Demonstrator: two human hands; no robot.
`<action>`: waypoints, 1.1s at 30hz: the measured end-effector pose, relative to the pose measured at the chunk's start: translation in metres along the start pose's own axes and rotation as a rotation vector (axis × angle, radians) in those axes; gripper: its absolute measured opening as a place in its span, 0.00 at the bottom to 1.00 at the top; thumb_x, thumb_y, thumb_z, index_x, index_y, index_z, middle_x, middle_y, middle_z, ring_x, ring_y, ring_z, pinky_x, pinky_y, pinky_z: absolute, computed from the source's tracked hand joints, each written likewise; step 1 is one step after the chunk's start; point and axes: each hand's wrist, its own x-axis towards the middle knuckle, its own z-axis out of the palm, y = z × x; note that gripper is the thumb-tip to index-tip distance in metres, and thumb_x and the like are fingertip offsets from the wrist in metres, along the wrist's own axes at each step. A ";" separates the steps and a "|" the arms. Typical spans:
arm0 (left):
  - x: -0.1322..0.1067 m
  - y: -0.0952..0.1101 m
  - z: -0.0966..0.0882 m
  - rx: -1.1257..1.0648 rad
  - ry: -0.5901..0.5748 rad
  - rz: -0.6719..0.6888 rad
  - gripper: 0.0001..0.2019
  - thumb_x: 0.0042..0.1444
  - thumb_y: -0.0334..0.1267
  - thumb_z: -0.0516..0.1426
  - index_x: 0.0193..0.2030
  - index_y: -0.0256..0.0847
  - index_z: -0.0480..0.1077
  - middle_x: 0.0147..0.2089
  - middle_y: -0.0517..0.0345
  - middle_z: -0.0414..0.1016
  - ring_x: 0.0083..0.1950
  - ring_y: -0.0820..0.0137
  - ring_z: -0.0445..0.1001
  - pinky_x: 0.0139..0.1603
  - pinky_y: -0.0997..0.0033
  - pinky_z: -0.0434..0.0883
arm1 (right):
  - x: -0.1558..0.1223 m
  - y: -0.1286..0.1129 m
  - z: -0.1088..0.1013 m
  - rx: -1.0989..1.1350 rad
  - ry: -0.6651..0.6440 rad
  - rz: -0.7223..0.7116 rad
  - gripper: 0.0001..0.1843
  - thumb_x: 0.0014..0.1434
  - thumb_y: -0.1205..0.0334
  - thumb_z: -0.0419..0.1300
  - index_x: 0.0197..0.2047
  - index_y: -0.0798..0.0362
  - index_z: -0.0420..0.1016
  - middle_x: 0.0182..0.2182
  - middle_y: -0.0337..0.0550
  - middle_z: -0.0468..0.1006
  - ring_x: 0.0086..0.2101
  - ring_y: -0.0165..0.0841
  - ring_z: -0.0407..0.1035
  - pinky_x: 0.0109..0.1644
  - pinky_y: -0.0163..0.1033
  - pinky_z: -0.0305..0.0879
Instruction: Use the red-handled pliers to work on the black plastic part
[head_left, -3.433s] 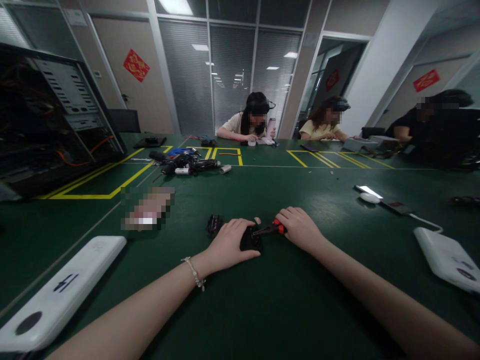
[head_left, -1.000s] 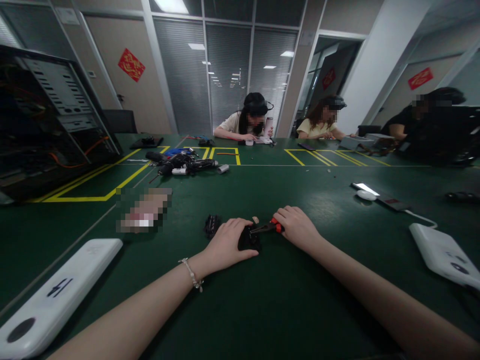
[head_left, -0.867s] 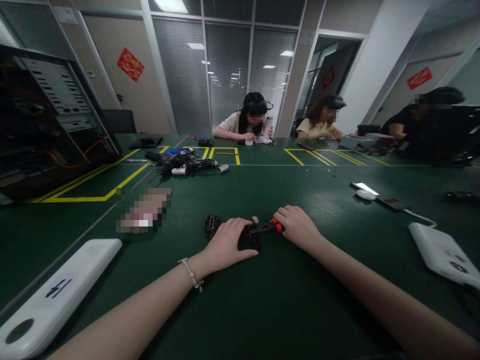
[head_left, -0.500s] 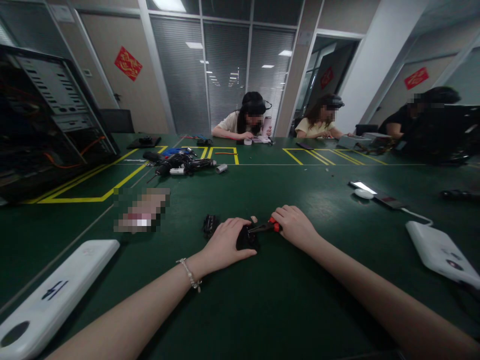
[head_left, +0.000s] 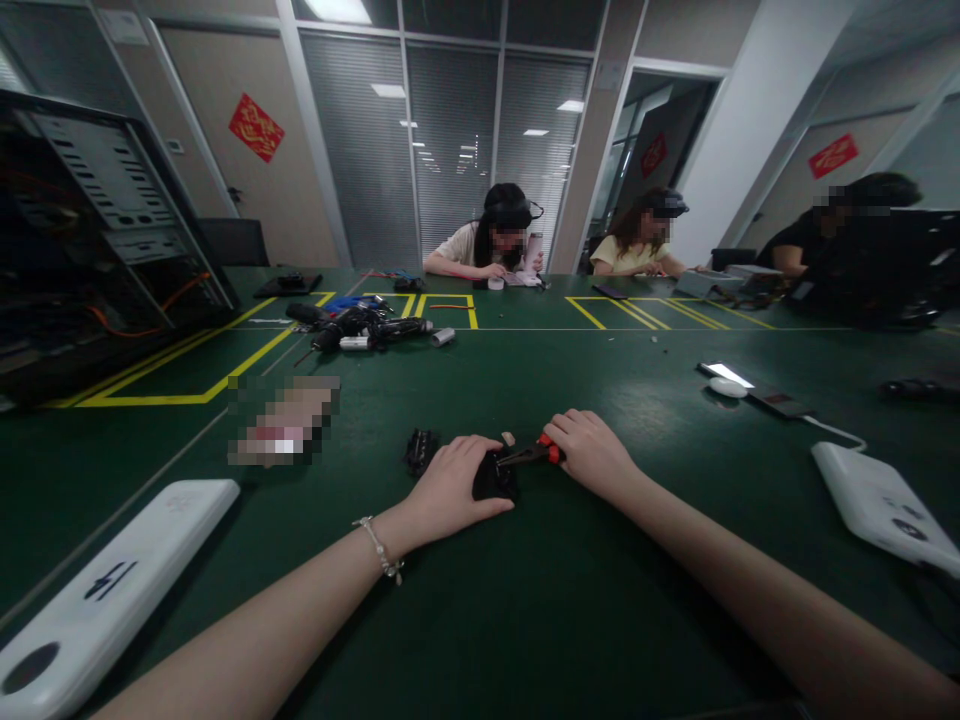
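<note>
My left hand (head_left: 454,487) grips a small black part (head_left: 495,482) on the green table, its thumb along the near side and its fingers over the far side. I cannot make out what kind of part it is. My right hand (head_left: 590,450) is closed on the red handles of a pair of pliers (head_left: 529,455). The pliers' dark jaws point left and reach the black part's upper right edge. A tiny beige piece (head_left: 508,438) lies just beyond the jaws. Left of my left hand sits another black part (head_left: 421,452), partly hidden by the hand.
A white device marked in black (head_left: 120,590) lies at the left, a white power bank (head_left: 885,505) and a cabled phone (head_left: 757,390) at the right. Tools, including a screwdriver (head_left: 330,335), are heaped further back. An open computer case (head_left: 112,230) stands left. Several people sit opposite.
</note>
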 end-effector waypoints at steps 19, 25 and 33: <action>0.000 0.001 -0.001 0.002 -0.004 0.001 0.28 0.44 0.51 0.58 0.51 0.44 0.57 0.51 0.53 0.63 0.52 0.59 0.61 0.50 0.56 0.60 | 0.001 0.001 -0.001 0.011 0.000 -0.014 0.12 0.46 0.73 0.52 0.36 0.55 0.68 0.34 0.44 0.70 0.35 0.34 0.61 0.39 0.38 0.53; 0.000 0.002 -0.003 -0.007 -0.013 -0.007 0.28 0.44 0.52 0.57 0.51 0.45 0.57 0.51 0.53 0.62 0.52 0.59 0.60 0.50 0.56 0.59 | 0.000 0.000 0.000 -0.004 -0.003 -0.001 0.12 0.46 0.73 0.53 0.36 0.55 0.68 0.34 0.45 0.70 0.36 0.35 0.61 0.39 0.39 0.54; 0.000 0.002 -0.001 -0.003 -0.004 -0.004 0.28 0.44 0.51 0.57 0.51 0.44 0.58 0.51 0.52 0.63 0.52 0.58 0.61 0.50 0.56 0.59 | 0.000 -0.001 0.001 -0.013 0.006 0.000 0.12 0.46 0.72 0.53 0.36 0.55 0.68 0.35 0.45 0.70 0.36 0.35 0.61 0.40 0.39 0.54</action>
